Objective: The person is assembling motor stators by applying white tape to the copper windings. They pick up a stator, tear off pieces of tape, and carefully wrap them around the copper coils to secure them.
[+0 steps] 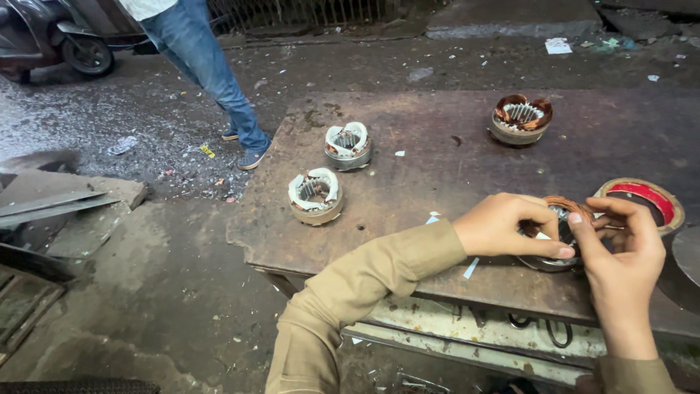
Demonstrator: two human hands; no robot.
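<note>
A: Copper-wound round metal stator [560, 219] sits at the near right of the rusty brown metal desk [437, 146], close to its front edge. Both hands on it.

B: Grip?

A: Left hand [503, 225] lies over the stator's left side, thumb and index pinched together at its top rim. Right hand [620, 244] comes in from the right, fingers curled, fingertips meeting the left ones over the winding. Both closed on the stator; can't tell if something thin is pinched between them. Tan sleeve [364, 281] on the left arm crosses the desk edge.

B: What's around it?

A: Round roll with a red inner face and tan rim [645, 201] just behind the right hand, touching or nearly so. Bare copper-wound stator [520, 119] at the far right of the desk, well apart. Two stators with white-wrapped windings on the left half: one [347, 145] farther back, one [315, 195] nearer the front.

B: Anyone else?

A: Person in blue jeans [208, 69] standing on the wet ground beyond the desk's left corner. Dark scooter [55, 36] top left. White paper scraps [470, 268] at the desk's front edge.
</note>
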